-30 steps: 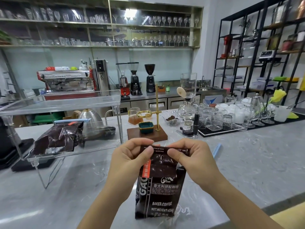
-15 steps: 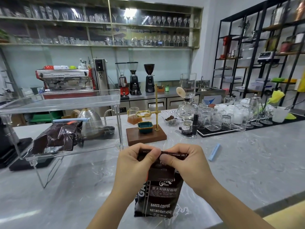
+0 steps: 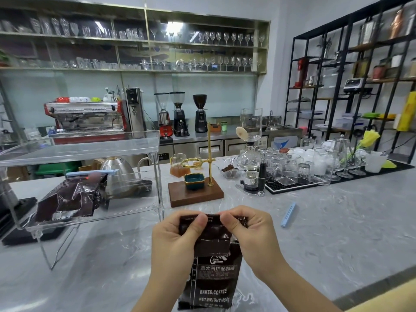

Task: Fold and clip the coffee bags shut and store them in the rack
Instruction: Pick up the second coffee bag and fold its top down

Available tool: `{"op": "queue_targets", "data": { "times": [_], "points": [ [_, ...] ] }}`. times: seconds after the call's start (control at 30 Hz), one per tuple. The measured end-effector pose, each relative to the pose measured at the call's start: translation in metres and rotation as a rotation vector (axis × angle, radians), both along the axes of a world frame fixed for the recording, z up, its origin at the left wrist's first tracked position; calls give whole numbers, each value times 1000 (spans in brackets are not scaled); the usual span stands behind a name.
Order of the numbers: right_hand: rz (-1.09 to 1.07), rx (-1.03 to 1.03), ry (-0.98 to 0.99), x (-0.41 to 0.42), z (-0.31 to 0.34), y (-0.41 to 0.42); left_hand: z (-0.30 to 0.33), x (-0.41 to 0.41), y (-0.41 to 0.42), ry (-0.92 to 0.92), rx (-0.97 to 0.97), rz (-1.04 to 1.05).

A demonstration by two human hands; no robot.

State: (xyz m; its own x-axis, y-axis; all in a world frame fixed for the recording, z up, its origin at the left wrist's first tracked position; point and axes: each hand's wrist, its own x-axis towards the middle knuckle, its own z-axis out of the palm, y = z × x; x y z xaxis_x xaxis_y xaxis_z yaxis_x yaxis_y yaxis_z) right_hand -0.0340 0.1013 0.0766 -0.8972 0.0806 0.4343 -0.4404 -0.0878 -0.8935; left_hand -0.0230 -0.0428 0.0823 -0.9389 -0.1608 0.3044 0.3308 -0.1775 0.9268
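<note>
A dark coffee bag point(image 3: 212, 273) stands upright on the grey counter close in front of me. My left hand point(image 3: 173, 237) and my right hand point(image 3: 252, 233) both pinch its top edge, which is folded over toward me. A light blue clip point(image 3: 288, 214) lies loose on the counter to the right of my hands. On the left stands a clear acrylic rack point(image 3: 90, 152). Its lower shelf holds another dark coffee bag point(image 3: 69, 199), lying down with a blue clip point(image 3: 90, 173) across its top.
A wooden pour-over stand point(image 3: 195, 192) with a gold pole sits just behind my hands. Farther right are a siphon brewer point(image 3: 249, 154) and a mat with several upturned glasses point(image 3: 292, 170). A steel kettle point(image 3: 117, 174) shows behind the rack.
My hands have rolled the bag's top further down and drawn closer together. The bag now stands shorter, with less of the top flap showing.
</note>
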Motion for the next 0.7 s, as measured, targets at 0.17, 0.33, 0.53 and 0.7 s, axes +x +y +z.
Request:
{"op": "queue_targets", "data": {
  "times": [0.17, 0.33, 0.53, 0.7],
  "points": [
    [62, -6, -27, -5, 4, -1, -2, -3, -3, -17, 67, 76],
    [18, 21, -17, -9, 6, -6, -3, -6, -4, -43, 110, 75],
    [30, 11, -16, -13, 5, -6, 6, -14, -18, -137, 30, -73],
    [59, 57, 30, -11, 9, -1, 19, -15, -17, -157, -47, -122]
  ]
}}
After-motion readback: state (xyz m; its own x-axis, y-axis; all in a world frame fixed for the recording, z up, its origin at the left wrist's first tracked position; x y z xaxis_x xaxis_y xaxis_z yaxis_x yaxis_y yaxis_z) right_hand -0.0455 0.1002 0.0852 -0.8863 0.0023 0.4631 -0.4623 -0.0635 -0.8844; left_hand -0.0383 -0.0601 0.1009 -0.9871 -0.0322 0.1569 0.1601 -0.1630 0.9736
